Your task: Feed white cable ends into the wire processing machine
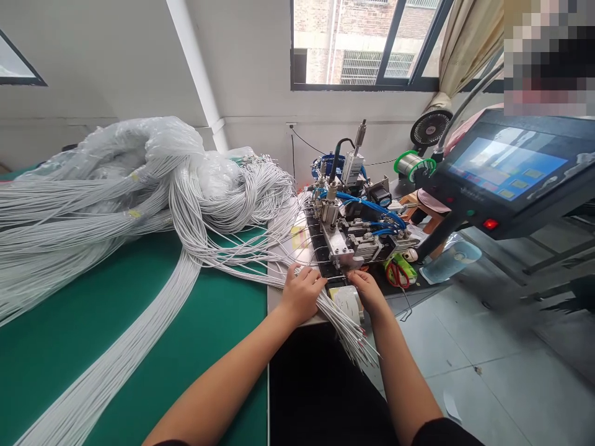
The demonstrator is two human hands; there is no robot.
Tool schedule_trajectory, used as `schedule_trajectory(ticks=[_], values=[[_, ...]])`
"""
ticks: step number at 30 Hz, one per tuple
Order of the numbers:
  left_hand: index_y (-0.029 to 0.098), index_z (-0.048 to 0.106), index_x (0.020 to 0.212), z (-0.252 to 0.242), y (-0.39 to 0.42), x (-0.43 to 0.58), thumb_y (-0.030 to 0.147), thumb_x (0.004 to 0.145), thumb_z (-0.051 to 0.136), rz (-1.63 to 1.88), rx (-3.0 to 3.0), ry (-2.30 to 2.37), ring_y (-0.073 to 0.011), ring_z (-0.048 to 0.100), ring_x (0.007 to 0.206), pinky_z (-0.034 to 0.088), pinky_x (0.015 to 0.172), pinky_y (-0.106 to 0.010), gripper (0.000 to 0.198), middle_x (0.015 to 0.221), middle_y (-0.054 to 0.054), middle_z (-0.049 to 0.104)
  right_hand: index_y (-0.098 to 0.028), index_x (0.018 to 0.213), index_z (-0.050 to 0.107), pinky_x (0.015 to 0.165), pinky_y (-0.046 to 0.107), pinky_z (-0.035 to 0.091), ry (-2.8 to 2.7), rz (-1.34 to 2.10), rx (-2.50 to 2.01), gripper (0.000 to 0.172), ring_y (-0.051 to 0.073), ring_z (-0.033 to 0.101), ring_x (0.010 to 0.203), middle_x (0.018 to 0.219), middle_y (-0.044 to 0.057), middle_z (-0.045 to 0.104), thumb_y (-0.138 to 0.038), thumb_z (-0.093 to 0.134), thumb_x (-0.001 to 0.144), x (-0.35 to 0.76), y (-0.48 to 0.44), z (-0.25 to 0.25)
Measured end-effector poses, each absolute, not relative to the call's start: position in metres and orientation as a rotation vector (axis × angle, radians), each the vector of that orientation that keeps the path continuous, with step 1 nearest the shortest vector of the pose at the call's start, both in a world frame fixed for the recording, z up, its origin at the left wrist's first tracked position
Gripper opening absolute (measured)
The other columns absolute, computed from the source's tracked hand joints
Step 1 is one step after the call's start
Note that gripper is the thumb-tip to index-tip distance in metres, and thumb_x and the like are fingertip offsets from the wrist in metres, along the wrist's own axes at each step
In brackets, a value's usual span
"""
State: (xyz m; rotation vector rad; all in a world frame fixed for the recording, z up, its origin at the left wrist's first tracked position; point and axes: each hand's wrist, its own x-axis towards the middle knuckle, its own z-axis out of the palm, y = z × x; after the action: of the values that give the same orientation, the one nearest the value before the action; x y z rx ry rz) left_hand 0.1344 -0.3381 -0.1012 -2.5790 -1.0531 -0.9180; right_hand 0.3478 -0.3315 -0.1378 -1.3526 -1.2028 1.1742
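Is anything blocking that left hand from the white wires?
Nothing visible: the left hand lies right over the white wires, whose ends spill out beyond it. The right hand is at the machine, clear of that bundle.

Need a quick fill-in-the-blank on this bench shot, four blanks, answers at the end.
1. The wires emerging beneath the left hand are mostly ____ in colour.
2. The large tabletop at the picture's left is ____.
3. The person's ____ hand is nearer the screen.
4. The lit button below it glows ____.

Missing words: white; green; right; red.
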Motion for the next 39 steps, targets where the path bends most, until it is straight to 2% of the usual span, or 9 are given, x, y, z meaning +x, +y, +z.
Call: schedule_trajectory(ticks=[5,10,13,17,22,26,29,35,39], values=[[0.020,0.065,0.091,-0.103,-0.338,0.135,0.011,0.071,0.056,-0.905,-2.569,-1.072,-0.0220,0.058,0.089,0.030,0.094,-0.046,0.023,0.089,-0.004,0.066,-0.019,0.059,0.048,0.050,0.024,0.031,-1.272,1.099,-1.358,0.046,0.011,0.036,0.051,0.054,-0.004,0.041,-0.061,0.062,0.071,0.355,-0.339,-0.132],[0.020,0.065,0.097,-0.105,-0.337,0.135,0.013,0.074,0.057,-0.957,-2.517,-1.110,-0.0255,0.056,0.105,0.028,0.099,-0.049,0.025,0.109,-0.009,0.066,-0.017,0.065,0.058,0.056,0.026,0.036,-1.397,0.810,-1.477,0.047,0.014,0.045,0.058,0.060,0.000,0.051,-0.062,0.056,0.080,0.368,-0.348,-0.124],[0.022,0.066,0.097,-0.105,-0.337,0.134,0.009,0.077,0.053,-0.989,-2.546,-0.989,-0.0223,0.058,0.105,0.028,0.102,-0.047,0.027,0.109,-0.006,0.067,-0.017,0.070,0.061,0.054,0.026,0.036,-1.428,0.785,-1.499,0.047,0.014,0.046,0.056,0.061,0.000,0.053,-0.062,0.053,0.082,0.373,-0.357,-0.114],[0.024,0.065,0.101,-0.103,-0.337,0.131,0.005,0.079,0.049,-0.992,-2.581,-0.884,-0.0177,0.061,0.098,0.027,0.104,-0.044,0.034,0.104,-0.002,0.068,-0.017,0.074,0.063,0.057,0.026,0.038,-1.580,0.852,-1.488,0.042,0.015,0.050,0.060,0.066,0.002,0.058,-0.056,0.053,0.086,0.375,-0.377,-0.088],[0.024,0.065,0.103,-0.101,-0.337,0.129,0.005,0.079,0.048,-1.019,-2.616,-0.860,-0.0171,0.061,0.097,0.026,0.106,-0.043,0.034,0.102,-0.002,0.069,-0.017,0.075,0.069,0.060,0.027,0.039,-1.899,1.053,-1.432,0.036,0.017,0.053,0.066,0.071,0.003,0.063,-0.049,0.056,0.087,0.375,-0.401,-0.058],[0.024,0.065,0.102,-0.100,-0.337,0.129,0.005,0.079,0.049,-1.025,-2.620,-0.864,-0.0175,0.062,0.097,0.026,0.106,-0.043,0.034,0.102,-0.002,0.069,-0.018,0.081,0.070,0.060,0.026,0.040,-2.017,1.301,-1.375,0.030,0.018,0.055,0.067,0.072,0.003,0.065,-0.046,0.062,0.083,0.374,-0.411,-0.055],[0.024,0.064,0.103,-0.102,-0.336,0.129,0.004,0.079,0.048,-1.018,-2.633,-0.861,-0.0176,0.062,0.098,0.025,0.106,-0.043,0.035,0.103,-0.002,0.069,-0.018,0.079,0.068,0.058,0.026,0.040,-2.013,1.304,-1.367,0.029,0.016,0.053,0.064,0.069,0.002,0.063,-0.046,0.063,0.082,0.374,-0.411,-0.057],[0.025,0.062,0.109,-0.103,-0.336,0.129,0.007,0.080,0.049,-0.969,-2.665,-0.793,-0.0151,0.063,0.090,0.025,0.104,-0.040,0.037,0.101,-0.001,0.069,-0.017,0.078,0.067,0.060,0.027,0.041,-1.820,1.005,-1.408,0.032,0.016,0.054,0.066,0.072,0.003,0.063,-0.047,0.057,0.086,0.377,-0.395,-0.060],[0.024,0.058,0.120,-0.100,-0.338,0.128,0.007,0.081,0.047,-0.929,-2.648,-0.770,-0.0144,0.063,0.088,0.026,0.101,-0.038,0.044,0.101,-0.001,0.069,-0.017,0.080,0.066,0.054,0.025,0.038,-1.550,0.909,-1.456,0.035,0.013,0.050,0.057,0.069,0.001,0.062,-0.051,0.060,0.083,0.373,-0.377,-0.074]])
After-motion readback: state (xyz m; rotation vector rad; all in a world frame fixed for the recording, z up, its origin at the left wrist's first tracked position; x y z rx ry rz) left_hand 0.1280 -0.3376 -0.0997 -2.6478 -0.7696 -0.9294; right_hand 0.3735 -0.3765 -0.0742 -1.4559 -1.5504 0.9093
